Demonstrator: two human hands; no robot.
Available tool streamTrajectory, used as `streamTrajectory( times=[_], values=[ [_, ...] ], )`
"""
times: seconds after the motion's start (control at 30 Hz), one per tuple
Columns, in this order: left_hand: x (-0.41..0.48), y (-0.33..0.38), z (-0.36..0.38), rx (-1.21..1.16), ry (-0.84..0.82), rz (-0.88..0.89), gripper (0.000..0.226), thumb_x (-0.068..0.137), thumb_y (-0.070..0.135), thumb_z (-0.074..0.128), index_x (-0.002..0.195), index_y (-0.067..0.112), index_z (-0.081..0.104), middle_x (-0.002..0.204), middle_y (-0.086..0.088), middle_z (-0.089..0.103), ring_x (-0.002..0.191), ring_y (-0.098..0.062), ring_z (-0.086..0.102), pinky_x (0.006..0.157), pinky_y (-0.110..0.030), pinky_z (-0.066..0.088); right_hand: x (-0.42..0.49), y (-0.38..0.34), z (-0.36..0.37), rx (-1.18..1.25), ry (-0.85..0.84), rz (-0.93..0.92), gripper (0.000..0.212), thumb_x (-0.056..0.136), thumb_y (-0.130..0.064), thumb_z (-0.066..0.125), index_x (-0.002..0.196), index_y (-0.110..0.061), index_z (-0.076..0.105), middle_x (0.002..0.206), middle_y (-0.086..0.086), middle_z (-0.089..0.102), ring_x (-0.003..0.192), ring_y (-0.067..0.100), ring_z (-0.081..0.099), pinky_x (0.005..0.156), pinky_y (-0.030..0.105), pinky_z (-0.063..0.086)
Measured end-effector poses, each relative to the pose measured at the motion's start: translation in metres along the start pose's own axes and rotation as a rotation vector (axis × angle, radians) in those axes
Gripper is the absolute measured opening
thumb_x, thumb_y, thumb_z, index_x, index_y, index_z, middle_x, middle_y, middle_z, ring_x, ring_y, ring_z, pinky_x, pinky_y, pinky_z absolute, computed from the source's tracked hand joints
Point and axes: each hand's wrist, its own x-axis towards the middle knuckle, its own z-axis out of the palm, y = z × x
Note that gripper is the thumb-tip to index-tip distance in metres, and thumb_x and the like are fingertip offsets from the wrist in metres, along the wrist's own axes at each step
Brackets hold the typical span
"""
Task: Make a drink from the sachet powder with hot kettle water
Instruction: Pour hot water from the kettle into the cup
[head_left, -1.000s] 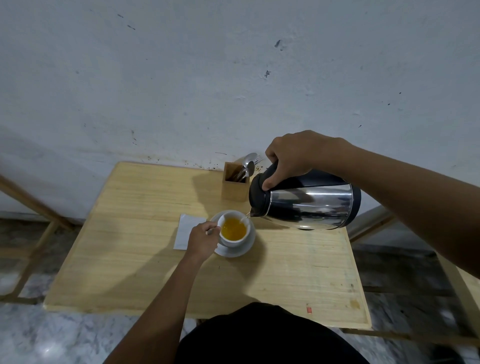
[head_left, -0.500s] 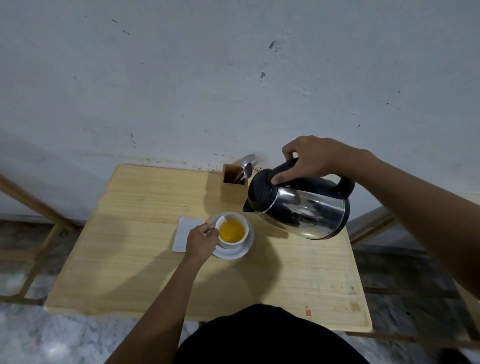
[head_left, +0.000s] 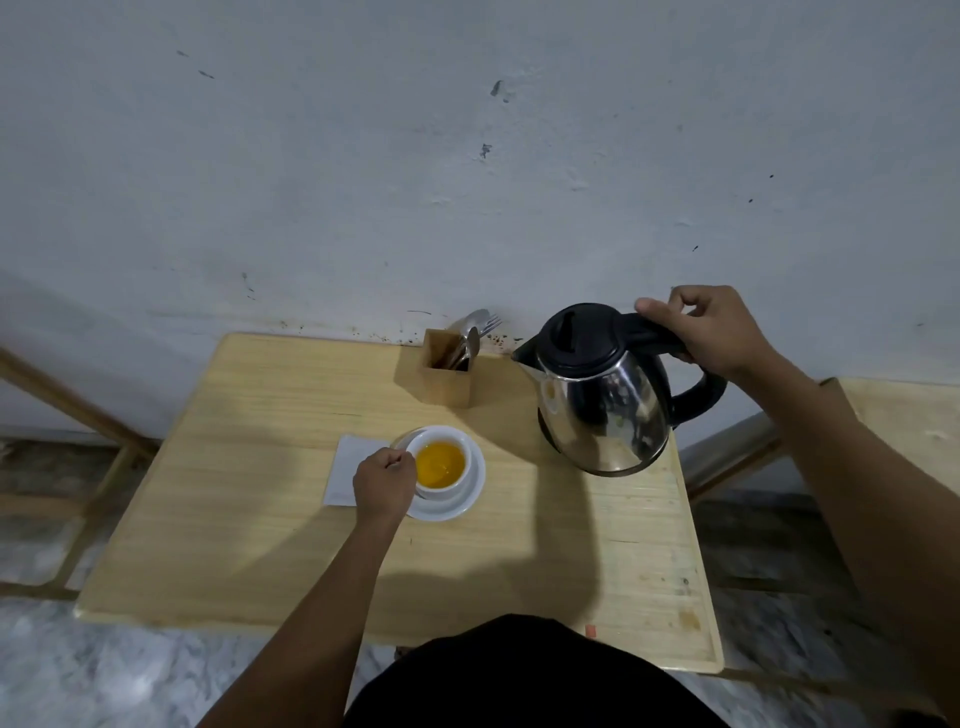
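Observation:
A white cup (head_left: 462, 478) holding orange drink (head_left: 440, 464) stands on a white saucer (head_left: 467, 506) near the middle of the wooden table (head_left: 260, 519). My left hand (head_left: 384, 483) grips the cup's left side at its handle. My right hand (head_left: 711, 332) is closed on the black handle of a steel kettle (head_left: 602, 405), which hangs almost upright above the table's right side, to the right of the cup. The kettle's spout points left and nothing pours from it. A white sachet or paper (head_left: 348, 462) lies flat left of the cup, partly under my hand.
A small wooden holder (head_left: 447, 384) with spoons and a fork stands at the back of the table against the grey wall. Another wooden surface (head_left: 898, 421) sits to the right. The table's right edge runs just under the kettle. Marble floor surrounds the table.
The kettle has tipped back from pouring into the cup to nearly upright and has moved right, away from the cup. My left hand has stayed on the cup.

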Motion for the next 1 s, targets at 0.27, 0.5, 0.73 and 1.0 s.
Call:
streamTrajectory(
  times=[0.27,0.5,0.73,1.0],
  values=[
    [-0.001,0.0,0.013,0.022,0.121,-0.028,0.028,0.092,0.018,0.054,0.078,-0.005,0.065,0.072,-0.011,0.06,0.072,-0.025,0.053,0.067,-0.03,0.038,0.007,0.054,-0.019,0.147,0.116,-0.004,0.051,0.084,-0.036,0.073,0.056,-0.003,0.048,0.036,-0.003,0.043,0.034,0.015,0.039,0.041,0.02,0.034],
    [0.002,0.002,0.02,0.142,0.179,-0.026,0.036,0.092,0.018,0.05,0.07,-0.007,0.062,0.07,-0.017,0.062,0.073,-0.028,0.056,0.07,-0.031,0.037,0.023,0.08,-0.015,0.216,0.111,-0.007,0.044,0.088,-0.028,0.071,0.055,-0.007,0.05,0.035,-0.003,0.047,0.032,0.013,0.041,0.04,0.019,0.036],
    [0.0,0.001,0.021,0.115,0.197,-0.05,0.031,0.091,0.023,0.052,0.076,0.001,0.069,0.075,-0.013,0.069,0.08,-0.03,0.065,0.074,-0.032,0.044,0.035,0.1,-0.009,0.231,0.099,-0.014,0.041,0.091,-0.022,0.068,0.057,-0.007,0.051,0.036,-0.002,0.049,0.032,0.012,0.043,0.04,0.018,0.037],
    [-0.003,0.004,0.022,0.098,0.203,-0.054,0.028,0.09,0.022,0.054,0.074,0.003,0.067,0.076,-0.014,0.071,0.079,-0.032,0.067,0.077,-0.037,0.049,0.049,0.11,-0.017,0.243,0.084,-0.058,0.044,0.092,-0.022,0.063,0.053,-0.007,0.048,0.036,-0.004,0.044,0.033,0.012,0.04,0.04,0.021,0.034]
  ],
)
